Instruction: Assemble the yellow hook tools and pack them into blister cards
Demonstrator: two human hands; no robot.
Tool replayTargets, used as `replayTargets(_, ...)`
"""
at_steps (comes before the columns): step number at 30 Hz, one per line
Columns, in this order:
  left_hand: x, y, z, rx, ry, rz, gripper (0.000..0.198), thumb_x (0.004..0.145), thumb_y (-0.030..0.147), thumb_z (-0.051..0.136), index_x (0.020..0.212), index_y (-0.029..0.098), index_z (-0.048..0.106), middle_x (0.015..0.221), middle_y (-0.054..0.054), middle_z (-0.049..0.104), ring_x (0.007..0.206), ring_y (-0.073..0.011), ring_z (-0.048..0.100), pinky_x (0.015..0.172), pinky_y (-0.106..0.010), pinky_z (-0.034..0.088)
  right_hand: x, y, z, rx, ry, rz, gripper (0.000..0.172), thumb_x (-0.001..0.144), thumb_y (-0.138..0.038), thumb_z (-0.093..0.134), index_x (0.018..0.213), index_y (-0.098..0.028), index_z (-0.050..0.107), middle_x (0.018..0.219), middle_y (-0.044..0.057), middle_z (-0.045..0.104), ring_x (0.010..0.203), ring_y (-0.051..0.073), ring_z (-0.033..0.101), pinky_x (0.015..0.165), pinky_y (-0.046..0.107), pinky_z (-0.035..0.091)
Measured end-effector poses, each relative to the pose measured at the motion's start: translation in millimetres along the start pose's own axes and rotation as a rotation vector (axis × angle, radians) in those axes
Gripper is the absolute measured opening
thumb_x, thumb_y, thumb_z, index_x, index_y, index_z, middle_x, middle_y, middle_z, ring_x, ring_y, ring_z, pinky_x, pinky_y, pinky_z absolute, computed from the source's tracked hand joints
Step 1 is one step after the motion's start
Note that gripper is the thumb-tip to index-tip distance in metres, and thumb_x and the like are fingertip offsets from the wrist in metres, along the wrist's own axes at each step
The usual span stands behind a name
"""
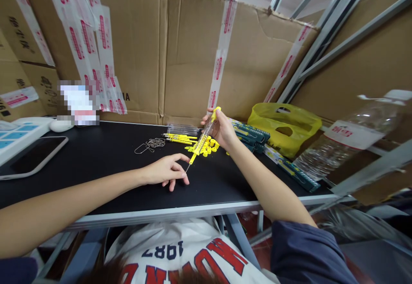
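My right hand [223, 128] grips a clear, syringe-like tool [203, 139] by its upper end. The tool has a yellow top, a yellow lower end and a thin metal tip, and it slants down to the left over the table. My left hand [169, 171] is beside the tip, thumb and index finger apart; whether the thumb touches the metal I cannot tell. Small yellow caps [209, 149] lie in a pile behind the tool. Thin yellow rods with metal ends [180, 138] rest left of the pile, in front of clear tubes [183, 128].
Bent metal wire hooks [154, 143] lie left of the rods. Dark green boxes [249, 134], a yellow plastic bag [285, 123] and a large clear bottle [350, 134] stand at the right. A phone [35, 155] and a white power strip [24, 134] are at the left. Cardboard [189, 52] walls the back.
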State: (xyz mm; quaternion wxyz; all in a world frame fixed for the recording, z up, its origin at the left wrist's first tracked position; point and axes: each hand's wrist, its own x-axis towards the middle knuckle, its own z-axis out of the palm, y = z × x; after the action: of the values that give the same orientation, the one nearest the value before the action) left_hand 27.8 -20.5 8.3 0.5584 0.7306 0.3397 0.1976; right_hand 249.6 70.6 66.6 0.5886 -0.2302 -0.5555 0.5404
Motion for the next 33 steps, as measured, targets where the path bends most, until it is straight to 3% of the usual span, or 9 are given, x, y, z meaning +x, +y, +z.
replayTargets(6,-3,8,1.0,-0.014,-0.03,0.015,0.039,0.086,0.032,0.057,0.118,0.019,0.039,0.092,-0.006,0.073,0.038,-0.0062,0.056,0.033,-0.015,0.033,11,-11,-19,-0.021,0.123,-0.083,0.03,0.085,-0.05,0.055,0.098,-0.023,0.055,0.077,-0.002,0.065,0.069,0.012,0.064,0.058,0.025,0.054)
replayTargets(15,1,-1,0.8,0.005,0.059,0.031,0.032,0.085,0.032,0.057,0.11,0.018,0.041,0.091,-0.006,0.072,0.045,-0.008,0.061,0.035,-0.015,0.035,-11,14,17,0.002,-0.034,0.033,0.035,0.082,-0.051,0.06,0.101,-0.023,0.053,0.072,-0.003,0.065,0.063,0.013,0.065,0.056,0.026,0.055)
replayTargets(22,-1,5,-0.5,0.045,0.001,0.008,0.027,0.086,0.031,0.055,0.106,0.018,0.042,0.088,-0.003,0.071,0.037,-0.005,0.054,0.033,-0.015,0.033,12,-1,-18,0.028,0.144,-0.064,0.03,0.085,-0.048,0.058,0.096,-0.02,0.054,0.071,-0.003,0.064,0.063,0.012,0.064,0.056,0.025,0.055)
replayTargets(26,-1,7,-2.8,0.054,0.095,0.043,0.027,0.086,0.03,0.054,0.107,0.018,0.043,0.087,-0.003,0.07,0.036,-0.0041,0.053,0.033,-0.014,0.033,8,9,-12,0.011,0.086,-0.027,0.034,0.083,-0.05,0.06,0.099,-0.021,0.056,0.075,-0.002,0.066,0.066,0.012,0.065,0.054,0.023,0.053)
replayTargets(29,-1,4,-1.1,0.073,0.084,0.036,0.026,0.085,0.03,0.054,0.106,0.018,0.043,0.087,-0.003,0.07,0.038,-0.0046,0.054,0.034,-0.014,0.034,2,13,-3,-0.037,-0.007,0.007,0.037,0.081,-0.053,0.06,0.102,-0.022,0.056,0.075,-0.002,0.066,0.067,0.014,0.065,0.056,0.025,0.053)
replayTargets(33,-2,4,0.7,0.083,0.044,0.026,0.029,0.085,0.033,0.054,0.108,0.019,0.043,0.088,-0.003,0.071,0.036,-0.0045,0.052,0.034,-0.015,0.034,8,8,-10,-0.056,0.105,-0.06,0.035,0.081,-0.054,0.06,0.095,-0.022,0.057,0.076,-0.002,0.063,0.069,0.013,0.063,0.062,0.028,0.054)
